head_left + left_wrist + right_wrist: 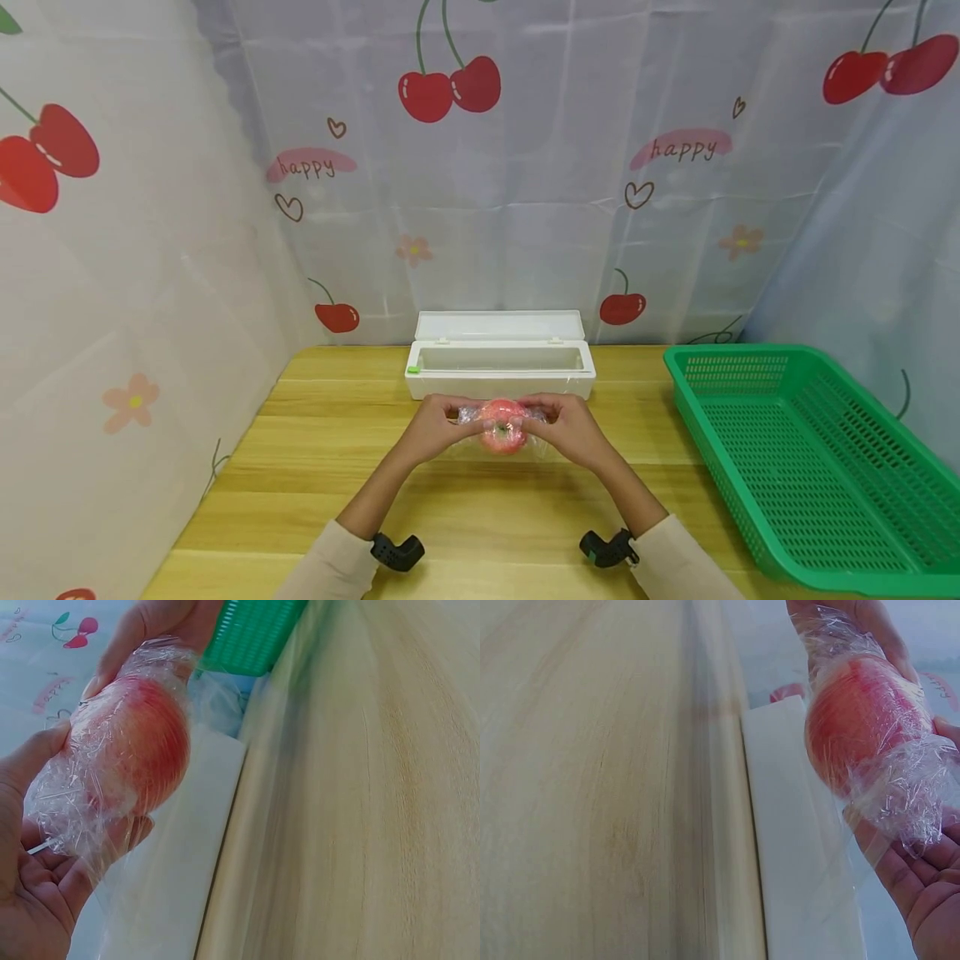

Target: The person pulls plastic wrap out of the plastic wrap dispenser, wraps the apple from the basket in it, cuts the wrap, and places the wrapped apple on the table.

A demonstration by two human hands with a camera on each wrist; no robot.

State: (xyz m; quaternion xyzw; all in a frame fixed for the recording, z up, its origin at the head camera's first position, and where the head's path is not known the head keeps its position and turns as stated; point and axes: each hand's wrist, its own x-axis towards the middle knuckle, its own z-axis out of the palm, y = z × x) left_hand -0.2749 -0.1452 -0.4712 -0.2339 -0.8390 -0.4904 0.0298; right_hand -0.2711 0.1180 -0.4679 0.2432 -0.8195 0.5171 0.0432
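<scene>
Between both hands, above the table, is a red apple [502, 439] with clear plastic wrap [67, 795] around it. The wrap is bunched and crinkled on both sides of the fruit. My left hand [441, 429] grips the apple from its left side, thumb on top near the stem and fingers beneath. From the other side my right hand [566, 429] holds it in the same way, as the right wrist view also shows with the wrapped apple [862, 720]. Just beyond the hands stands a white cling-film box [498, 387] with its lid raised.
A green plastic basket [750, 500] stands on the right of the wooden table [480, 533]. A curtain [525, 183] printed with cherries hangs behind the table and along its sides. The box has a small green piece [413, 369] at its left end.
</scene>
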